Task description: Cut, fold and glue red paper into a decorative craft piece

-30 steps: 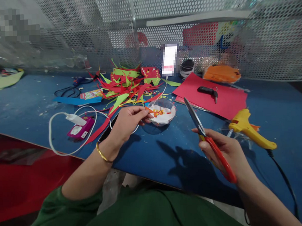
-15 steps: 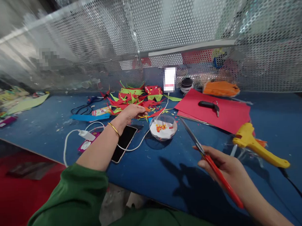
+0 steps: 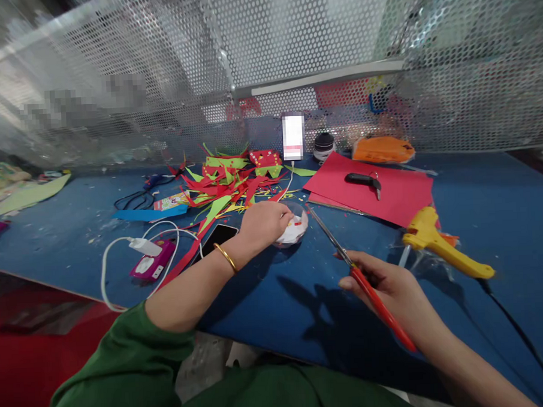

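My left hand (image 3: 266,222), with a gold bangle at the wrist, is over the small clear bowl (image 3: 303,229) and covers its left side. Its thumb and fingertips are pinched together at the bowl; whatever they hold is too small to tell. White paper and a few red and orange bits lie in the bowl. In my right hand (image 3: 383,288) are red-handled scissors (image 3: 369,292), blades closed and pointing away toward the bowl's right side. Behind the left hand spreads a pile of red and green paper strips (image 3: 234,184). A long red strip (image 3: 184,264) runs beside my left forearm.
A phone (image 3: 219,234) lies partly under my left arm, near a purple power bank (image 3: 155,262) with white cables. Red sheets (image 3: 397,195) carry a black-handled folding knife (image 3: 363,180). A yellow glue gun (image 3: 444,247) trails a cord at right. A perforated metal panel (image 3: 292,52) stands behind.
My left hand has moved right and nearer, from the paper pile to the bowl. A long red strip shows by the forearm. The right hand still grips the scissors; the view has shifted slightly.
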The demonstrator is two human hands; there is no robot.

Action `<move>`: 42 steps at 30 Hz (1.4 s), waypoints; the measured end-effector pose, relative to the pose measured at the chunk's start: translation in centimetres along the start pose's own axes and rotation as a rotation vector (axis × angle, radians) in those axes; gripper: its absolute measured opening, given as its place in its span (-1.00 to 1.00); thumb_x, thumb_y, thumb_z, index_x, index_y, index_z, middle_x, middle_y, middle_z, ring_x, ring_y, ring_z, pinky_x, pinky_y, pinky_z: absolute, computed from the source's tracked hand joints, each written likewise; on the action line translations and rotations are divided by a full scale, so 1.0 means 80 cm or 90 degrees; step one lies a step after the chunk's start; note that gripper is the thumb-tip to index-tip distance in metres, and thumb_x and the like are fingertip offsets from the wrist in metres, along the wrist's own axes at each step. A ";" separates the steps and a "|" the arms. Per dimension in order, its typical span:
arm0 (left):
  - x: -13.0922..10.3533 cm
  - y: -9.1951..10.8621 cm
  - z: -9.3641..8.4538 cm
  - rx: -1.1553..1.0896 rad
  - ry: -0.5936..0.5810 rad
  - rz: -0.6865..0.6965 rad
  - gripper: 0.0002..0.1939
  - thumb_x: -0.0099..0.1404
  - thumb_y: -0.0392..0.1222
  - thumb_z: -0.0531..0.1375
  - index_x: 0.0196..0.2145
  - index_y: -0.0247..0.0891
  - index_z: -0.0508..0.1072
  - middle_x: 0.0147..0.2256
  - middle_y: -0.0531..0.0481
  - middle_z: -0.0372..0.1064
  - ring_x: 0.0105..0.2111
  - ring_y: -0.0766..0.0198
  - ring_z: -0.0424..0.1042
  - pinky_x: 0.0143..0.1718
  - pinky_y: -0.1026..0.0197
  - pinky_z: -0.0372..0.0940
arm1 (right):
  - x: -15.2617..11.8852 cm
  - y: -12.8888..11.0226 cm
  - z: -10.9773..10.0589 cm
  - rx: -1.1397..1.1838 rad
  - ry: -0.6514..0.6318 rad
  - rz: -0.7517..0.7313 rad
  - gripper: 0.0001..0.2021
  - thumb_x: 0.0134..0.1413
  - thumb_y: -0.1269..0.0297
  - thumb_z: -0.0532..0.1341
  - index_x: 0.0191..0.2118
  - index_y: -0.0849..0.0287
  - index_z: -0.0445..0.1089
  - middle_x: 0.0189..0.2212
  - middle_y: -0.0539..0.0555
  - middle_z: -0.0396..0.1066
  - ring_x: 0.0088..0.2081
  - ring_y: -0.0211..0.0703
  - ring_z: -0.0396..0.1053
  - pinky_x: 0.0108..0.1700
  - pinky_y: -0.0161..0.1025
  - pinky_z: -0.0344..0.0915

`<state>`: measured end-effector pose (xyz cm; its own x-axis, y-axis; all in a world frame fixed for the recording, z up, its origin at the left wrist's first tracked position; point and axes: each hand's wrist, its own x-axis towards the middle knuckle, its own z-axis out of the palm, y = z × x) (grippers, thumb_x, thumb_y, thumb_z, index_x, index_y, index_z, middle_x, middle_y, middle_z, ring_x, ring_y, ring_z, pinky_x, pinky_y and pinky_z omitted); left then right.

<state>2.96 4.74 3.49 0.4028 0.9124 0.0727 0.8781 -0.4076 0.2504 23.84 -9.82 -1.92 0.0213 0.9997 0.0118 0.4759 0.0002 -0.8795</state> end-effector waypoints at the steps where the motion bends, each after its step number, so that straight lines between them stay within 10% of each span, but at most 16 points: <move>1: 0.001 0.004 0.005 0.000 -0.008 0.000 -0.72 0.35 -0.13 0.14 -0.27 -0.21 0.67 -0.23 -0.15 0.62 -0.17 0.01 0.51 -0.20 0.10 0.27 | 0.000 0.000 0.000 0.002 -0.005 0.002 -0.45 -0.03 -0.24 0.28 -0.13 0.14 0.57 -0.57 -0.04 0.29 -0.53 -0.21 0.18 -0.46 -0.27 0.23; 11: 0.021 -0.005 0.013 -0.130 -0.006 -0.053 -0.73 0.25 -0.31 0.15 -0.24 -0.25 0.67 -0.23 -0.13 0.62 -0.23 0.08 0.55 -0.23 0.14 0.34 | 0.001 -0.002 0.000 0.054 -0.008 -0.023 -0.61 0.03 -0.03 0.31 -0.12 0.13 0.55 -0.59 -0.09 0.24 -0.54 -0.27 0.15 -0.48 -0.32 0.19; 17: -0.013 -0.009 -0.004 -0.647 0.050 -0.141 -0.84 0.16 -0.28 0.33 -0.25 -0.29 0.56 -0.32 -0.06 0.58 -0.42 0.32 0.49 -0.37 0.27 0.34 | 0.001 0.004 0.001 0.168 0.049 0.015 -0.50 0.05 -0.13 0.29 -0.07 0.19 0.51 -0.63 -0.11 0.18 -0.66 -0.33 0.07 -0.63 -0.33 0.06; 22: -0.018 -0.020 -0.003 -0.811 0.069 -0.226 -0.72 0.14 -0.39 0.34 -0.19 -0.27 0.41 -0.41 0.02 0.53 -0.42 0.30 0.52 -0.35 0.24 0.38 | 0.005 0.007 0.006 0.164 0.014 0.039 -0.43 0.08 -0.18 0.26 -0.01 0.23 0.49 -0.62 -0.08 0.22 -0.64 -0.30 0.14 -0.61 -0.32 0.11; 33: -0.004 -0.068 -0.021 -0.954 0.076 -0.245 -0.88 0.20 -0.46 0.28 -0.34 -0.31 0.47 -0.47 0.10 0.47 -0.50 0.38 0.49 -0.31 0.24 0.40 | 0.090 -0.079 0.023 0.077 -0.122 -0.082 -0.46 -0.02 -0.15 0.33 -0.08 0.20 0.48 -0.54 -0.05 0.29 -0.52 -0.22 0.23 -0.47 -0.27 0.20; 42: -0.005 -0.094 -0.022 -0.933 0.096 -0.248 -0.93 0.21 -0.41 0.32 -0.42 -0.33 0.53 -0.47 0.05 0.50 -0.53 0.44 0.42 -0.41 0.33 0.35 | 0.131 -0.085 0.042 -0.176 -0.142 -0.102 -0.60 0.10 -0.13 0.26 -0.18 0.11 0.52 -0.41 0.03 0.49 -0.41 -0.14 0.35 -0.43 -0.27 0.14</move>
<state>-4.23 7.49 3.28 0.1045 0.9831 -0.1504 -0.1378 0.1641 0.9768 17.85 0.73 2.56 -0.2501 0.9682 0.0081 0.6773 0.1809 -0.7131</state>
